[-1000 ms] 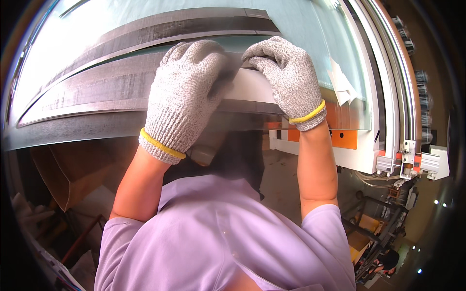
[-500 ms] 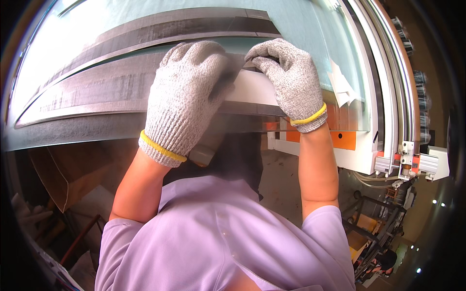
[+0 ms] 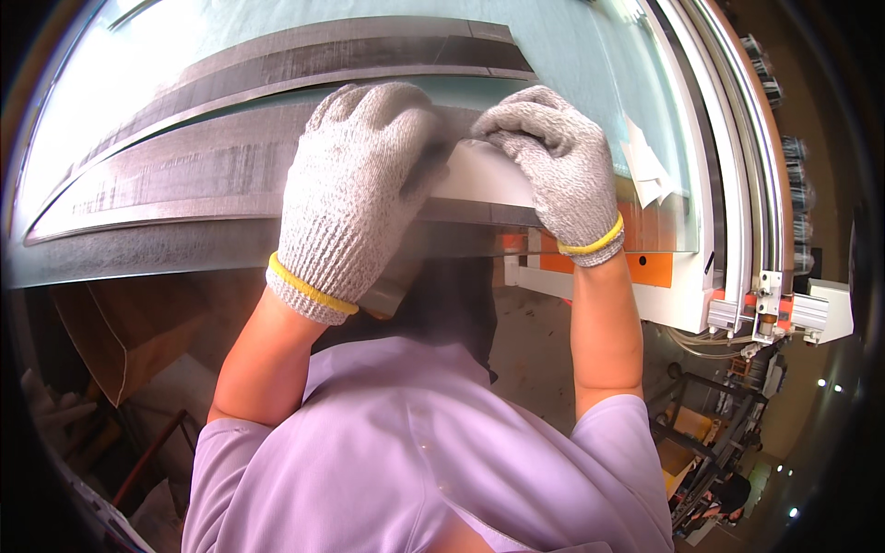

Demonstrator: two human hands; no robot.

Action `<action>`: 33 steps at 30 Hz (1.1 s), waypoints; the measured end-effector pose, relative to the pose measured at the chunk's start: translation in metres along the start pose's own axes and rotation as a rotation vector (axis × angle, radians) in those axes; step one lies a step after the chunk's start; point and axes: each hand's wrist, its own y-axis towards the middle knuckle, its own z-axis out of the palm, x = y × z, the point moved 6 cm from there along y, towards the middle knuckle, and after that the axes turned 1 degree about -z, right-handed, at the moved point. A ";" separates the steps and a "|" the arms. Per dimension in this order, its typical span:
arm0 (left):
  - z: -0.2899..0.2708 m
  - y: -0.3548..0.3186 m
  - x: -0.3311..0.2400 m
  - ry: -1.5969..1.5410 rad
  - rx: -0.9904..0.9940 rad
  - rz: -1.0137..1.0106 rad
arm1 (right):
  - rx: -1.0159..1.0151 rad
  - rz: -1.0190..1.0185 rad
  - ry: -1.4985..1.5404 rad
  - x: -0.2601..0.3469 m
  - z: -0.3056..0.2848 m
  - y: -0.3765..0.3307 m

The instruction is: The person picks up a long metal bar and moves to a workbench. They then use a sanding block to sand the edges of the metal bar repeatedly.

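Both my hands wear grey knitted gloves with yellow cuffs and work at a long grey strip (image 3: 212, 161) on a glass-topped table. My left hand (image 3: 364, 152) lies over the strip with its fingers curled. Its thumb and whatever it grips are hidden in dark shadow. At the strip's right part, my right hand (image 3: 553, 152) has fingers and thumb pinched together at the edge of a thin dark-grey film (image 3: 458, 120). Between the hands a smooth white surface (image 3: 489, 175) shows, with a grey border along its near side.
A second grey strip (image 3: 359, 57) lies farther back on the glass (image 3: 590, 64). A torn white paper piece (image 3: 647, 166) is at the right, near a white and metal rail (image 3: 737, 166). Below the table's front edge stands a cardboard box (image 3: 129, 332) at left.
My right hand has shifted slightly nearer to me and a little to the right, still pinched. My left hand has moved only slightly. The strips look unmoved.
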 end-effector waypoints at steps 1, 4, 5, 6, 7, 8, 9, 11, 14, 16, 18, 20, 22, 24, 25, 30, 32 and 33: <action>0.000 0.000 0.000 -0.003 0.002 -0.003 | -0.013 0.000 0.018 0.000 -0.003 -0.002; -0.001 0.000 0.000 -0.012 -0.003 -0.009 | -0.235 0.200 0.059 -0.013 -0.026 -0.009; 0.000 0.000 0.000 -0.008 -0.001 -0.007 | -0.265 0.223 -0.082 -0.022 -0.037 -0.012; 0.000 0.000 -0.001 -0.008 -0.001 -0.005 | -0.295 0.245 -0.226 -0.033 -0.049 -0.017; -0.001 0.001 -0.001 -0.007 -0.002 -0.003 | -0.275 0.341 -0.209 -0.053 -0.058 -0.024; 0.000 0.001 -0.001 0.000 -0.006 0.003 | -0.279 0.250 -0.480 -0.044 -0.059 -0.023; 0.000 0.000 -0.002 0.008 -0.010 0.008 | -0.280 0.154 -0.750 -0.033 -0.058 -0.025; 0.000 0.000 -0.002 0.008 -0.013 0.010 | -0.307 0.016 -0.923 -0.008 -0.048 -0.026; 0.001 -0.002 -0.001 -0.004 -0.018 0.000 | -0.033 -0.008 -0.338 0.022 -0.014 -0.017; 0.002 -0.002 0.001 0.006 -0.033 0.002 | 0.053 -0.119 -0.445 0.034 0.007 -0.018; 0.001 -0.002 0.000 0.002 -0.034 -0.001 | 0.029 -0.248 -0.491 0.038 0.009 -0.018; 0.001 -0.001 0.000 0.003 -0.027 -0.005 | 0.053 -0.271 -0.476 0.036 0.006 -0.020; 0.002 0.000 0.001 0.008 -0.011 -0.010 | 0.066 -0.235 -0.470 0.037 0.005 -0.020; 0.001 0.000 0.000 -0.010 -0.015 -0.007 | 0.051 -0.178 -0.433 0.036 0.004 -0.018; 0.001 -0.001 0.000 -0.019 -0.018 -0.005 | 0.032 -0.141 -0.396 0.035 0.006 -0.015; 0.002 -0.001 0.001 -0.012 -0.032 0.003 | 0.017 -0.226 -0.457 0.035 0.007 -0.012; 0.002 0.000 0.000 -0.003 -0.025 0.000 | 0.010 -0.260 -0.472 0.039 0.006 -0.014; 0.002 0.000 0.000 -0.009 -0.026 0.001 | 0.006 -0.275 -0.481 0.040 0.005 -0.015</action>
